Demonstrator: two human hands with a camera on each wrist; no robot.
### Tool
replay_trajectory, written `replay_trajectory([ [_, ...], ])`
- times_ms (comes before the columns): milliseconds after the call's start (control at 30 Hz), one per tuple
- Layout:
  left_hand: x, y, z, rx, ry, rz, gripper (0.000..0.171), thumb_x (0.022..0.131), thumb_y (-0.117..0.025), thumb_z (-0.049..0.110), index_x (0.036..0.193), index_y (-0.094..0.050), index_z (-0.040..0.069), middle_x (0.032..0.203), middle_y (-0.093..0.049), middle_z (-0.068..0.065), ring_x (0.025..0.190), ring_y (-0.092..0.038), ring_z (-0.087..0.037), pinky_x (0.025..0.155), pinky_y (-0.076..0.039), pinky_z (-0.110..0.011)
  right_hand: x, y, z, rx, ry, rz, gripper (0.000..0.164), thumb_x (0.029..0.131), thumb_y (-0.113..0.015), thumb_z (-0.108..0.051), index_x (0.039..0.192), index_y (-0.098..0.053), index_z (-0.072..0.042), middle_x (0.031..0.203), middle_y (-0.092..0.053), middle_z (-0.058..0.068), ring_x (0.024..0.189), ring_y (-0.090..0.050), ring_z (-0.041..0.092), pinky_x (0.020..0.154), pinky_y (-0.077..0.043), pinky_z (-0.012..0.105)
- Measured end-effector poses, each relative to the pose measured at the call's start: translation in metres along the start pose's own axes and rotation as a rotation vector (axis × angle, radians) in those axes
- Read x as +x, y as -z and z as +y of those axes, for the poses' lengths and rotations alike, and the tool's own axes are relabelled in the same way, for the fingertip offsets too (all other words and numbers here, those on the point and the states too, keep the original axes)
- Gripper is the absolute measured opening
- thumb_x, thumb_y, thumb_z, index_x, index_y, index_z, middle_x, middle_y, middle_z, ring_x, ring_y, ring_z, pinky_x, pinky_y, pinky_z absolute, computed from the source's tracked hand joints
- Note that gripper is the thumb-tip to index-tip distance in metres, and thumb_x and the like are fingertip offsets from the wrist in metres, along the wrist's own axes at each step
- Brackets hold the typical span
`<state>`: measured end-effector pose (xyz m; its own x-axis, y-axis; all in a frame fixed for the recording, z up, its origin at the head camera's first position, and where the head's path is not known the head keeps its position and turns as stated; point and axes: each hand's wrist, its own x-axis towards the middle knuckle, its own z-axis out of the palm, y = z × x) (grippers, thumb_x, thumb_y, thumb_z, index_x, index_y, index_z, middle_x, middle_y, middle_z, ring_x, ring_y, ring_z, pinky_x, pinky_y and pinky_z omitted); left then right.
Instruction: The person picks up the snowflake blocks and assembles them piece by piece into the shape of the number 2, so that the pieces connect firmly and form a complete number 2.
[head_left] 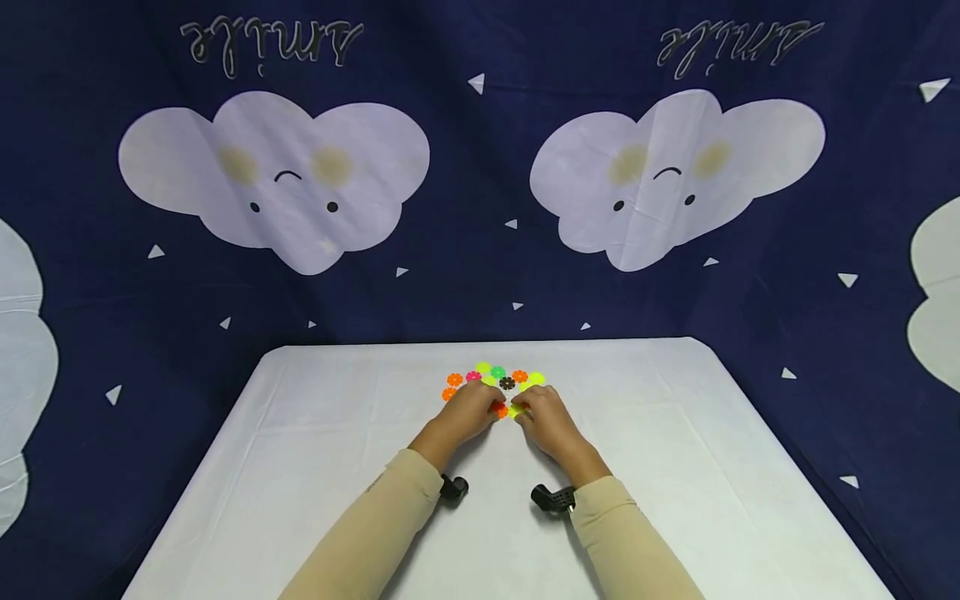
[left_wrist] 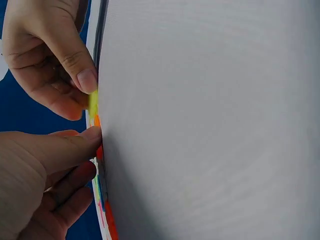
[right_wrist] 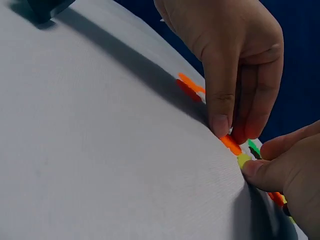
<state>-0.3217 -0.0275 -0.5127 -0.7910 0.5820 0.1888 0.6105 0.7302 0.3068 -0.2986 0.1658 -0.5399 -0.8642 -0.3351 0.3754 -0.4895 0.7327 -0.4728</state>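
Side by side over the tabletop, two small notched plastic discs meet between my hands: an orange disc [right_wrist: 231,145] on the left and a yellow disc [right_wrist: 243,160] on the right. My left hand [head_left: 471,410] pinches the orange one between thumb and fingers. The yellow one is pinched by my right hand [head_left: 550,422], its thumb in front. In the left wrist view the yellow disc [left_wrist: 93,103] stands on edge at the right thumb tip. Just beyond the hands lie several more flower-shaped discs, among them a black disc [head_left: 507,383] and a green disc [head_left: 498,372]; my hands partly cover this group.
A white-covered table [head_left: 315,483] extends around the hands. Loose orange discs [head_left: 454,379] lie left of the group, and another yellow disc [head_left: 536,378] at its right. Behind the table's far edge hangs a dark blue cloth [head_left: 480,275] with clouds.
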Motion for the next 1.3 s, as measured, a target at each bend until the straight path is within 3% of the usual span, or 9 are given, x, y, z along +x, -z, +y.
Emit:
replay_trajectory([
  [100, 0.003, 0.0, 0.0, -0.034, 0.029, -0.022, 0.022, 0.09, -0.084, 0.002, 0.112, -0.079, 0.004, 0.105, -0.076, -0.006, 0.101, -0.069, -0.023, 0.094, -0.056, -0.035, 0.0, 0.0, -0.001, 0.047, -0.067, 0.011, 0.027, 0.085, -0.086, 0.003, 0.111, -0.078, -0.002, 0.104, -0.069, 0.008, 0.096, -0.061, 0.027, 0.088, -0.052, 0.042],
  [267, 0.003, 0.0, -0.004, -0.049, 0.02, -0.028, 0.026, 0.088, -0.085, 0.001, 0.113, -0.079, 0.005, 0.105, -0.071, -0.005, 0.103, -0.064, -0.023, 0.097, -0.052, -0.035, -0.002, -0.002, -0.003, 0.143, -0.113, 0.064, 0.026, 0.082, -0.088, 0.005, 0.104, -0.078, -0.005, 0.094, -0.063, 0.001, 0.082, -0.059, 0.017, 0.073, -0.053, 0.034],
  [467, -0.005, 0.001, -0.01, -0.124, 0.039, -0.039, 0.025, 0.09, -0.086, 0.006, 0.114, -0.079, 0.009, 0.1, -0.063, -0.002, 0.101, -0.055, -0.023, 0.094, -0.048, -0.037, -0.009, 0.0, -0.004, 0.318, -0.199, 0.081, 0.02, 0.085, -0.085, 0.005, 0.099, -0.081, -0.009, 0.092, -0.074, -0.002, 0.081, -0.067, 0.013, 0.074, -0.058, 0.032],
  [600, -0.01, 0.002, -0.012, -0.167, 0.002, -0.024, 0.023, 0.092, -0.084, 0.006, 0.113, -0.079, 0.01, 0.107, -0.069, -0.002, 0.107, -0.059, -0.023, 0.099, -0.049, -0.038, -0.012, 0.002, -0.004, 0.509, -0.299, 0.094, 0.016, 0.088, -0.083, 0.004, 0.1, -0.083, -0.007, 0.095, -0.077, 0.001, 0.084, -0.071, 0.017, 0.076, -0.059, 0.03],
  [767, -0.018, 0.004, -0.012, -0.246, -0.067, 0.045, 0.016, 0.091, -0.083, 0.002, 0.106, -0.081, 0.008, 0.1, -0.076, 0.001, 0.094, -0.068, -0.015, 0.089, -0.055, -0.033, -0.016, 0.002, -0.008, 0.804, -0.41, 0.132, 0.017, 0.092, -0.078, 0.007, 0.109, -0.078, 0.004, 0.099, -0.076, 0.012, 0.084, -0.073, 0.024, 0.074, -0.063, 0.033],
  [933, -0.029, 0.006, -0.011, -0.411, -0.033, 0.105, 0.018, 0.092, -0.082, 0.003, 0.11, -0.079, 0.004, 0.097, -0.075, 0.001, 0.083, -0.066, -0.009, 0.076, -0.057, -0.027, -0.021, 0.002, -0.013, 1.002, -0.461, 0.145, 0.024, 0.094, -0.074, 0.01, 0.117, -0.071, 0.014, 0.107, -0.074, 0.019, 0.085, -0.074, 0.026, 0.079, -0.063, 0.038],
  [1067, -0.039, 0.005, -0.01, -0.494, -0.028, 0.163, 0.019, 0.094, -0.08, 0.003, 0.113, -0.078, 0.003, 0.098, -0.074, -0.002, 0.081, -0.064, -0.01, 0.073, -0.057, -0.026, -0.025, 0.0, -0.016, 1.075, -0.471, 0.137, 0.026, 0.093, -0.073, 0.011, 0.119, -0.068, 0.016, 0.109, -0.072, 0.02, 0.086, -0.074, 0.026, 0.082, -0.063, 0.041],
  [1300, -0.054, -0.001, -0.01, -0.538, -0.056, 0.257, 0.02, 0.094, -0.08, 0.002, 0.112, -0.082, 0.009, 0.101, -0.076, -0.001, 0.082, -0.066, -0.008, 0.075, -0.058, -0.026, -0.03, -0.004, -0.02, 1.116, -0.441, 0.081, 0.027, 0.094, -0.072, 0.011, 0.12, -0.067, 0.017, 0.104, -0.072, 0.021, 0.086, -0.074, 0.026, 0.084, -0.062, 0.041],
])
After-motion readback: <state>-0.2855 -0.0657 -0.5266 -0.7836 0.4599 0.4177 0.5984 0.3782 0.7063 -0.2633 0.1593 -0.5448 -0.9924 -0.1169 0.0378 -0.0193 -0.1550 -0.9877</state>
